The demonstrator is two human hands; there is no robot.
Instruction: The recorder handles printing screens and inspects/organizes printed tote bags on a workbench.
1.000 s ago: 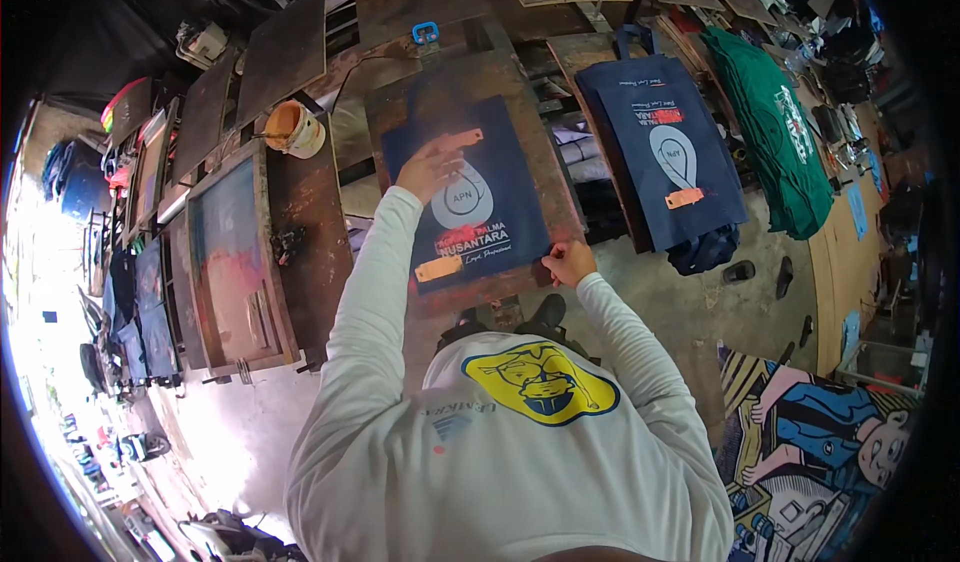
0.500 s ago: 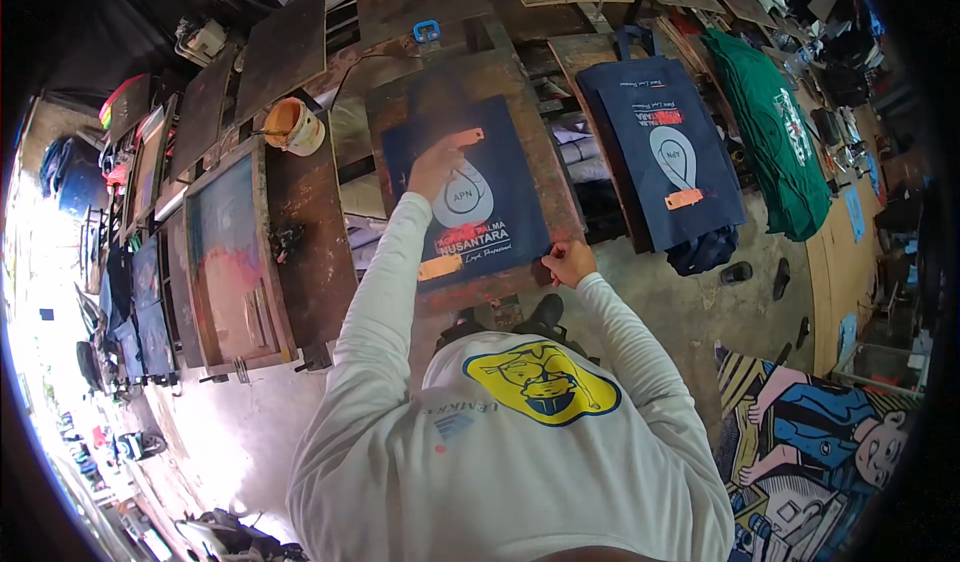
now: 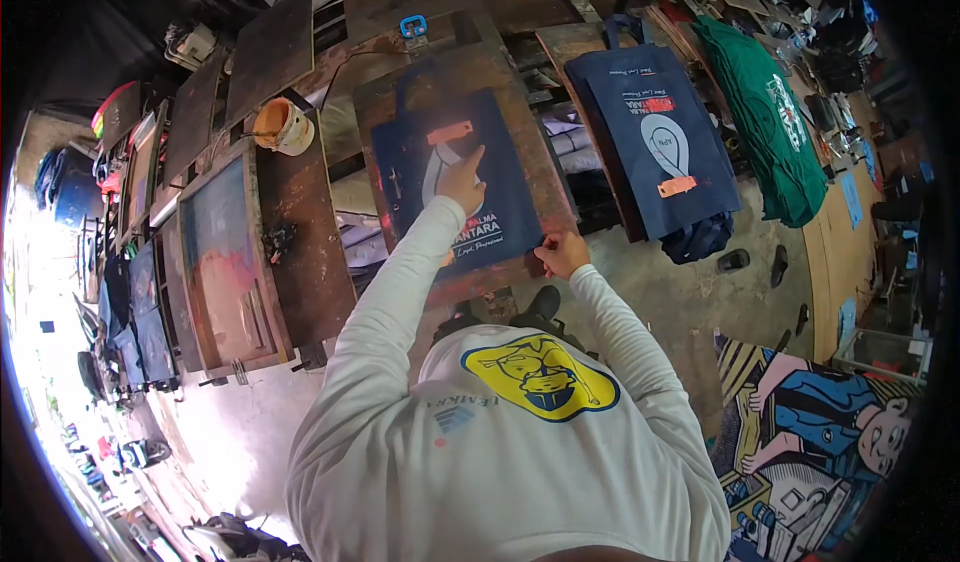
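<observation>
A navy tote bag [image 3: 508,180] lies flat on a stained wooden board in front of me, printed with a white teardrop emblem and white and red lettering. My left hand [image 3: 462,184] rests over the emblem with its index finger stretched out, hiding part of the print. Just beyond that hand, an orange strip [image 3: 450,133] lies across the emblem's top. A second orange strip near the lettering is mostly covered by my left forearm. At the bag's near right corner my right hand [image 3: 563,254] is closed, its fingertips pinching the edge.
To the right, another navy tote bag [image 3: 668,162] with the same print hangs over a board, beside a green cloth pile [image 3: 765,127]. On the left are a framed screen [image 3: 225,262] and a paint bucket [image 3: 284,127]. A small blue device [image 3: 413,27] sits beyond my board.
My left hand has come back toward me from the far orange strip, down over the emblem. The strip now lies uncovered. My right hand stays at the corner; the view has shifted slightly.
</observation>
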